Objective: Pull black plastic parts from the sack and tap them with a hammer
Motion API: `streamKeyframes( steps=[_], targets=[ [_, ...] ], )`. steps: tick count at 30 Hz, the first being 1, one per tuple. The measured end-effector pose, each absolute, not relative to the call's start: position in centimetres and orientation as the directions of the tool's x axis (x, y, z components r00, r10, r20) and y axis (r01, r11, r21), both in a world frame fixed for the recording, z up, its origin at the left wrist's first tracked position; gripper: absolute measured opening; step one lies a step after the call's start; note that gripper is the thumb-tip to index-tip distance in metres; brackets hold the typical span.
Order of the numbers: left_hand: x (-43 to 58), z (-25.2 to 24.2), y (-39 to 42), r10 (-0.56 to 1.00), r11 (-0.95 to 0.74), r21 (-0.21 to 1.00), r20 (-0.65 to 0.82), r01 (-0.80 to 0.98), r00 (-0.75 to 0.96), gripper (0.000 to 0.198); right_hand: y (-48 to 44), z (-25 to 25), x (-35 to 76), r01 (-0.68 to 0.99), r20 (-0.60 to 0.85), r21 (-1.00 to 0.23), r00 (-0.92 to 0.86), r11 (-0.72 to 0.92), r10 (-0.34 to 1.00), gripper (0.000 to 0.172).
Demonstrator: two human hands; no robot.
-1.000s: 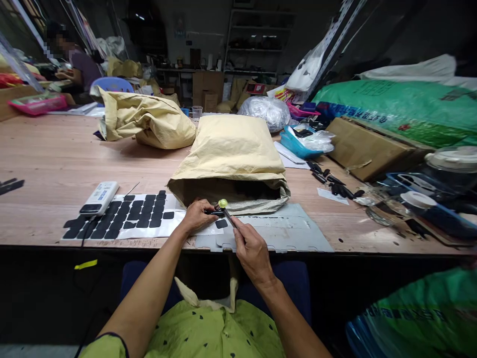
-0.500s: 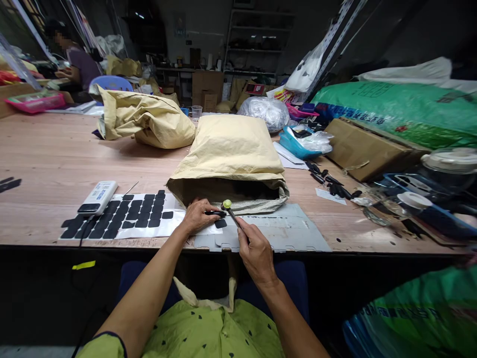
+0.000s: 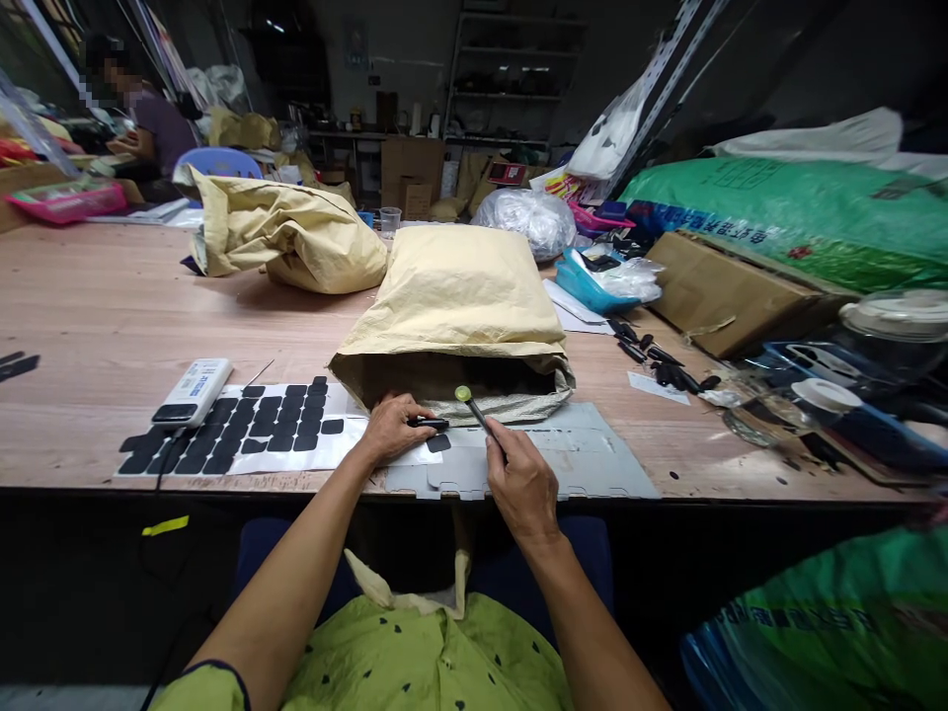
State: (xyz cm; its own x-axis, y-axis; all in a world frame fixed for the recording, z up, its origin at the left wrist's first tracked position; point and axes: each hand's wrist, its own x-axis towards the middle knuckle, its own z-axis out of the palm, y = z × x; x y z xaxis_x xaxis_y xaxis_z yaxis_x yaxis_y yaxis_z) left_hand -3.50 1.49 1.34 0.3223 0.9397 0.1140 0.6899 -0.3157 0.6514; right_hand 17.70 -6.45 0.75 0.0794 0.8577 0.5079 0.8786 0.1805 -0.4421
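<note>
My right hand (image 3: 522, 481) is closed around the dark handle of a small hammer (image 3: 465, 395) with a yellow-green face. Its head is raised to the right of a small black elongated piece (image 3: 430, 424). That piece is gripped at its left end by the fingers of my left hand (image 3: 392, 427), at the mouth of an open paper sack (image 3: 474, 286). Under both hands lies a grey board (image 3: 592, 459). A black rounded square (image 3: 439, 444) rests just below the piece. White sheets with black rounded squares (image 3: 285, 420) spread out left of my left hand.
A white device (image 3: 194, 393) with a cable stands on the sheets. Another paper sack (image 3: 296, 232) lies behind it. At the right are loose black pieces (image 3: 663, 365), a cardboard box (image 3: 741, 291) and lidded containers (image 3: 896, 326). Another person (image 3: 152, 123) sits at the far left.
The hammer has moved right and slightly up, away from the black piece, with my right hand following to the right. My left hand stays on the piece.
</note>
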Motion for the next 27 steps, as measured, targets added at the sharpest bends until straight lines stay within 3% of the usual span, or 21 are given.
streamKeyframes(
  steps=[6,13,19,25,27],
  targets=[
    [-3.5,1.5,1.3,0.945,-0.293,0.671,0.095,0.681,0.313,0.023,-4.5,-0.8,19.1,0.985,0.519,-0.17,0.055,0.04,0.853,0.03],
    [-3.6,1.9,1.2,0.938,-0.314,0.668,0.108,0.675,0.33,0.019,-4.5,-1.4,18.8,0.984,0.514,-0.177,0.09,0.003,0.853,0.03],
    [-3.8,2.7,-3.9,0.792,-0.539,0.615,0.137,0.576,0.595,0.018,-4.6,-1.2,18.7,0.983,0.498,-0.182,0.1,-0.009,0.861,0.029],
    [-4.4,1.5,-9.3,0.739,-0.62,0.443,0.053,0.648,0.671,0.024,-4.6,-1.2,18.7,0.981,0.505,-0.191,0.114,-0.018,0.855,0.029],
    [-4.4,1.5,-9.8,0.74,-0.619,0.446,0.055,0.646,0.671,0.026,-4.6,-1.2,18.7,0.982,0.505,-0.19,0.11,-0.014,0.856,0.029]
  ],
)
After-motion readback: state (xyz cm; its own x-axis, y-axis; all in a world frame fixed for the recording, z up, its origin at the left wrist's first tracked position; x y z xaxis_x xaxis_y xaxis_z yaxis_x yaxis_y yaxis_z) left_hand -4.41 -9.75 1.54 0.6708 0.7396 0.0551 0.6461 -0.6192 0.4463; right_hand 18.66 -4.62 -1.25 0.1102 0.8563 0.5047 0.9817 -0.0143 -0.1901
